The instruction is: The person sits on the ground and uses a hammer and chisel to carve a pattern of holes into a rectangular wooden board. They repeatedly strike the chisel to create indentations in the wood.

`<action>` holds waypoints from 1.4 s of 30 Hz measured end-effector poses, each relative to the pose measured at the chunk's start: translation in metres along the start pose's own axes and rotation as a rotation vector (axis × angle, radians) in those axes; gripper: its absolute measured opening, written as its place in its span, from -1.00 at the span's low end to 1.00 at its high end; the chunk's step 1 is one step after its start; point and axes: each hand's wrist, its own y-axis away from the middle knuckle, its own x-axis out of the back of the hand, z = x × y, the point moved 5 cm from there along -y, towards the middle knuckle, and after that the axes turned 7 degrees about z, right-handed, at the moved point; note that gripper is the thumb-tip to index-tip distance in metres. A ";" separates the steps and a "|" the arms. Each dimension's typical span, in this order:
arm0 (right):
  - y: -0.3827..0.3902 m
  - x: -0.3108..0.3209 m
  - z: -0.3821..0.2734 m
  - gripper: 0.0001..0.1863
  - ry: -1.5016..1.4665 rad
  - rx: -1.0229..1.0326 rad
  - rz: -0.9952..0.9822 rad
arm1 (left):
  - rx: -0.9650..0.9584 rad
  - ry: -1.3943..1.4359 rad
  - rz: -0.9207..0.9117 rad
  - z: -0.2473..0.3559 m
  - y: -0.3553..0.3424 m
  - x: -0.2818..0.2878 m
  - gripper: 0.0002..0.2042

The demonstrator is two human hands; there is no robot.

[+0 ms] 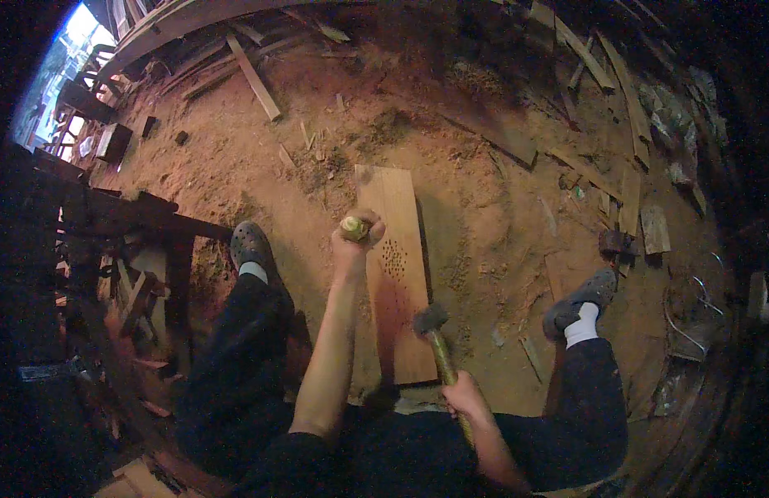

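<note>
A long wooden board lies on the ground between my legs, with a cluster of small dark marks or holes near its middle. Over the board's left side, my left hand is closed round an upright hand tool. Only its round yellowish butt shows; the lower end is hidden beneath the fist, so its kind is unclear. My right hand grips the handle of a hammer. Its dark head is in front of the board's near right edge, apart from the upright tool.
Dark clogs stand on both sides, the left one and the right one. Loose wood strips litter the far dirt floor. More planks and a wood block lie right. A dark wooden frame stands left.
</note>
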 end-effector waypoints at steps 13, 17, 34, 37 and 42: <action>0.001 0.009 -0.005 -0.89 0.093 0.029 0.077 | -0.065 0.101 0.087 0.009 0.003 -0.016 -0.81; 0.007 0.009 -0.016 -0.92 0.051 -0.013 0.012 | 0.048 0.219 0.075 -0.009 0.009 -0.016 -0.76; 0.016 0.011 -0.027 -0.88 0.014 -0.041 -0.023 | 0.049 0.241 -0.137 -0.031 0.016 -0.031 -0.78; 0.019 0.013 -0.035 -0.89 0.002 -0.021 -0.013 | 0.037 0.241 -0.087 -0.038 0.015 -0.026 -0.77; 0.023 0.014 -0.041 -0.92 -0.002 -0.032 -0.011 | -0.002 0.360 -0.055 -0.042 0.011 -0.022 -0.76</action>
